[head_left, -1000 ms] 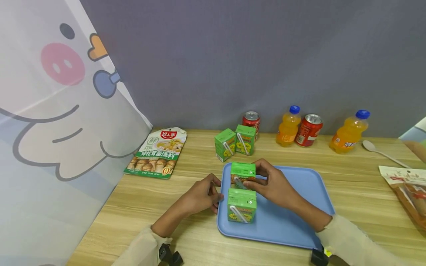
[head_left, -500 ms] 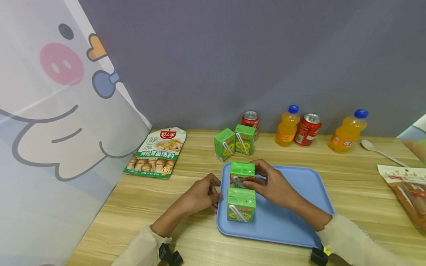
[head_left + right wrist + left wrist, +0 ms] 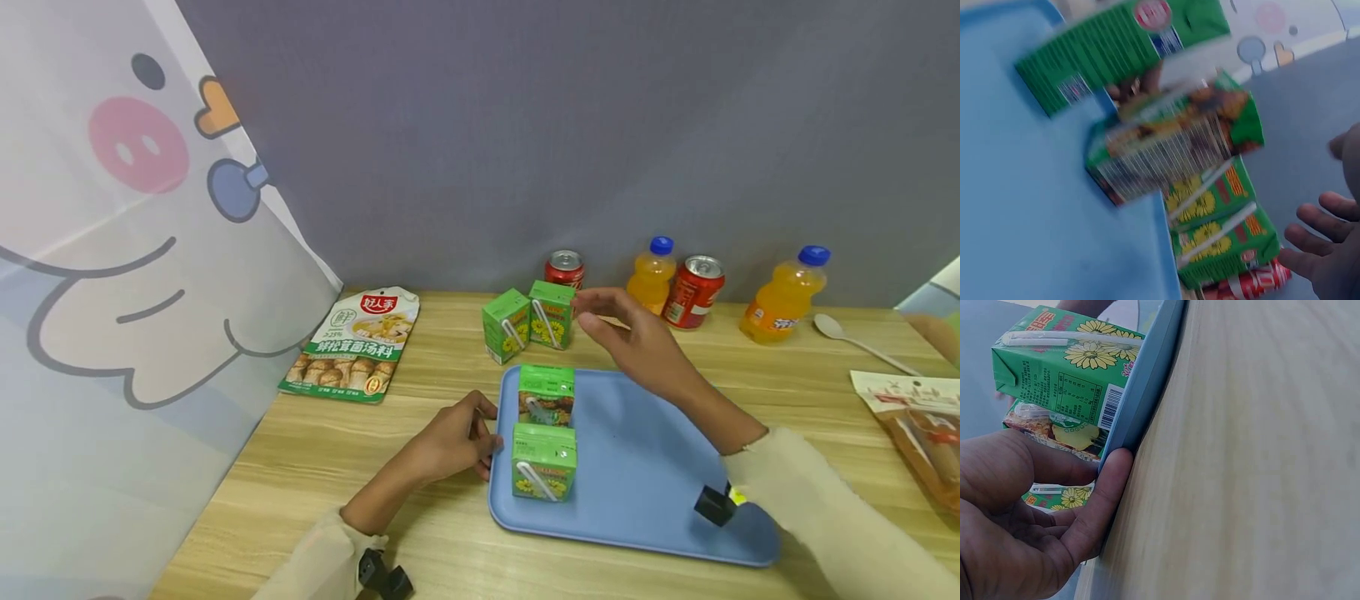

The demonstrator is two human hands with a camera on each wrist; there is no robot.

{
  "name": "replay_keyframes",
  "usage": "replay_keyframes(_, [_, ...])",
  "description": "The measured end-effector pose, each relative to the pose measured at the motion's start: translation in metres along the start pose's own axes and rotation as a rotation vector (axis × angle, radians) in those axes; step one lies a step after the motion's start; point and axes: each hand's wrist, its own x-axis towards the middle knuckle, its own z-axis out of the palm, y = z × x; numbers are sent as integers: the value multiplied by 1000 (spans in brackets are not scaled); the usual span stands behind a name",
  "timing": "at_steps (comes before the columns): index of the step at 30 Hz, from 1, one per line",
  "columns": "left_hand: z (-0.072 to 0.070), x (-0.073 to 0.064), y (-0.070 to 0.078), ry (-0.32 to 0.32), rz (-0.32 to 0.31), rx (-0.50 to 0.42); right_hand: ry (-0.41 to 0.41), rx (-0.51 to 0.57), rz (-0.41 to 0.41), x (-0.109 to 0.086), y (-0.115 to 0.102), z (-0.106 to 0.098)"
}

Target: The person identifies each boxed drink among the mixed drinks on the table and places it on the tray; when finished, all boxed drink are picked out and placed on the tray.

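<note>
My left hand pinches the left rim of a blue tray; in the left wrist view thumb and finger meet at the tray's edge. On the tray's left side stand two green drink cartons, a flower-printed one in front and a brown-fronted one behind. Beyond the far rim are two more flower-printed cartons, one left and one right. My right hand holds nothing, its fingers extended, fingertips right at the side of the right-hand carton.
A red can stands behind the cartons. Further right are an orange drink bottle, another red can, a second bottle, a spoon and a food packet. A soup-mix pouch lies at left.
My right hand has let go of the brown-fronted carton, which stays on the tray, and has moved back to the cartons behind. My left hand has kept its place.
</note>
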Motion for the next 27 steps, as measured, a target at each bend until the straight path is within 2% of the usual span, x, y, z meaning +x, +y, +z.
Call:
replay_keyframes(7, [0, -1, 0, 1, -9, -5, 6, 0, 38, 33, 23, -3])
replay_keyframes(12, [-1, 1, 0, -9, -9, 4, -12, 10, 80, 48, 40, 0])
replay_keyframes(21, [-3, 3, 0, -2, -12, 21, -66, -45, 123, 58, 52, 11])
replay_keyframes(27, [-2, 2, -1, -6, -7, 37, -58, -6, 137, 59, 60, 21])
